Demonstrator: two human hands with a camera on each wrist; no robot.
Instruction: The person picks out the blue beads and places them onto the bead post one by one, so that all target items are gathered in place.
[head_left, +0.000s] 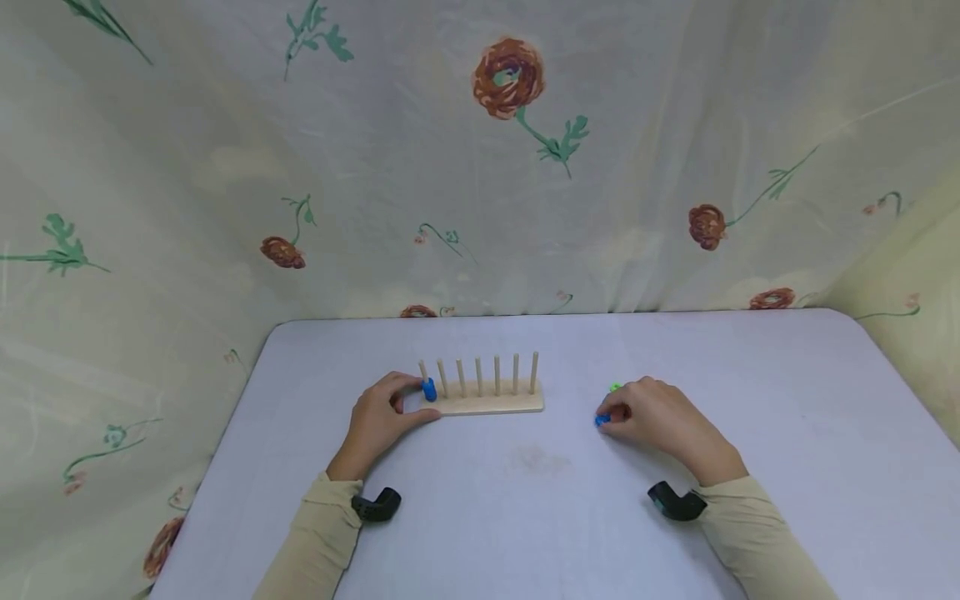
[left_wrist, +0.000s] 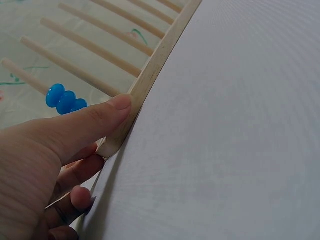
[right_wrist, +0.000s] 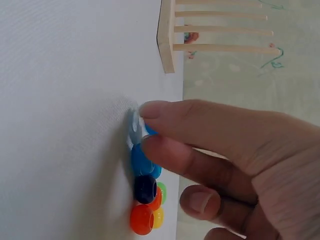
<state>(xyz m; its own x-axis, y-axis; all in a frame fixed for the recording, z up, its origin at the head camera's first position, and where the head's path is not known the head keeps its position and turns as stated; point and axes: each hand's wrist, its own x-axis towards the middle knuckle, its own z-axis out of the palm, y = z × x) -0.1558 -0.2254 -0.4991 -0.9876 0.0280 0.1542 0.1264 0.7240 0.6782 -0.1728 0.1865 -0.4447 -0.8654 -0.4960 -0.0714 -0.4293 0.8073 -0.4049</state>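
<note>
A wooden peg rack (head_left: 491,404) with a row of upright pegs stands on the table. Its left end is gripped by my left hand (head_left: 378,421), the thumb (left_wrist: 112,107) along the front edge and fingers behind. Blue beads (left_wrist: 65,100) are stacked on the leftmost peg, partly hidden by the thumb. To the right of the rack, my right hand (head_left: 652,417) is low over the table, thumb and forefinger pinching a blue bead (right_wrist: 150,129) mostly covered by the fingertips. More loose beads lie beside those fingers: blue, a dark blue bead (right_wrist: 145,189) and an orange bead (right_wrist: 142,220).
A green bead (head_left: 615,387) shows behind my right hand, and a yellow bead (right_wrist: 158,218) lies by the orange one. The white table (head_left: 480,517) ends at the back against a flowered curtain (head_left: 375,167).
</note>
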